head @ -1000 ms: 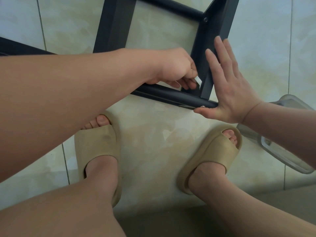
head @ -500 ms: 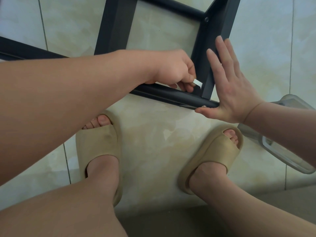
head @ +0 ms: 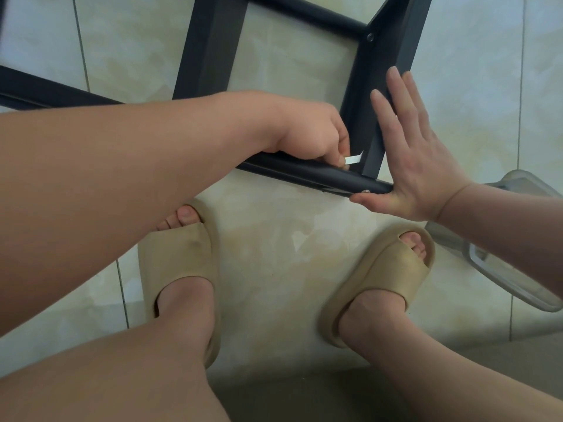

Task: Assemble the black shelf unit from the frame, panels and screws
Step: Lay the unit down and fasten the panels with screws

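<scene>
On the tiled floor [head: 274, 263], left hand [head: 310, 132] pinches a small silver tool [head: 445, 159] at the frame [head: 304, 172] corner; right hand [head: 417, 166] presses flat, fingers spread. Clear tub [head: 518, 287] beside: contents unclear.

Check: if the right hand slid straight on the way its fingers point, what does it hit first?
Nothing soon: the right hand lies flat along the black upright, fingers pointing up along it. It would probably ride that face; the screw sits on another face. Depth unclear.

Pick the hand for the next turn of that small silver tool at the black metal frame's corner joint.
Left. The left hand already pinches the small silver tool at the black metal frame corner; the right hand is flat and open, bracing the upright from outside.
</scene>
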{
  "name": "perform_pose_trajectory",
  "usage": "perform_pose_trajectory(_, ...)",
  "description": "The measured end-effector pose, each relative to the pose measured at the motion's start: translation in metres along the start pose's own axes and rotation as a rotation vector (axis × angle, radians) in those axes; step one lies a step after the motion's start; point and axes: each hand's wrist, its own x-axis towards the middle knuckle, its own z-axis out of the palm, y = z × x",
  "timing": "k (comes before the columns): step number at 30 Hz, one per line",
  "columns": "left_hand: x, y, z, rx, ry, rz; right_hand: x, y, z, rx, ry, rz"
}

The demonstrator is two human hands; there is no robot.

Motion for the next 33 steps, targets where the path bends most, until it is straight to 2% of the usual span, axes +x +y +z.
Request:
perform_pose_trajectory(3, -0.002, 0.001, -0.001, -0.002, 0.006, -0.014, 0.001, -0.002, -0.001, 0.016, -0.020, -0.004)
perform_pose_trajectory(6, -0.007, 0.004, -0.001, 0.143, 0.076, -0.017, 0.001, -0.002, -0.002, 0.013, -0.029, 0.003)
perform_pose_trajectory(10, -0.032, -0.004, -0.006, 0.258, 0.289, -0.006, -0.003, -0.006, -0.010, -0.084, -0.057, 0.034)
perform_pose_trajectory(16, -0.080, -0.007, -0.049, 0.418, 0.711, 0.173, 0.010, -0.030, -0.043, -0.176, -0.383, 0.232)
perform_pose_trajectory(19, -0.100, 0.000, -0.073, 0.456, 0.846, 0.062, 0.023, -0.052, -0.053, -0.201, -0.388, 0.273)
perform_pose_trajectory(21, -0.114, 0.005, -0.086, 0.485, 0.758, -0.155, 0.032, -0.072, -0.055, -0.184, -0.361, 0.233)
perform_pose_trajectory(23, -0.129, 0.010, -0.093, 0.510, 0.477, -0.359, 0.040, -0.096, -0.051, -0.106, -0.378, 0.218)
perform_pose_trajectory(24, -0.136, 0.011, -0.094, 0.472, 0.337, -0.418, 0.043, -0.108, -0.048, -0.068, -0.404, 0.234)
perform_pose_trajectory(26, -0.147, 0.013, -0.091, 0.381, 0.166, -0.484, 0.045, -0.123, -0.044, -0.003, -0.436, 0.325)
perform_pose_trajectory(29, -0.143, 0.017, -0.076, 0.552, 0.074, -0.515, 0.040, -0.131, -0.041, 0.061, -0.404, 0.450)
perform_pose_trajectory(31, -0.135, 0.023, -0.062, 0.642, 0.093, -0.486, 0.032, -0.126, -0.039, 0.042, -0.396, 0.466)
perform_pose_trajectory(33, -0.125, 0.024, -0.051, 0.624, 0.127, -0.438, 0.019, -0.115, -0.041, 0.037, -0.396, 0.497)
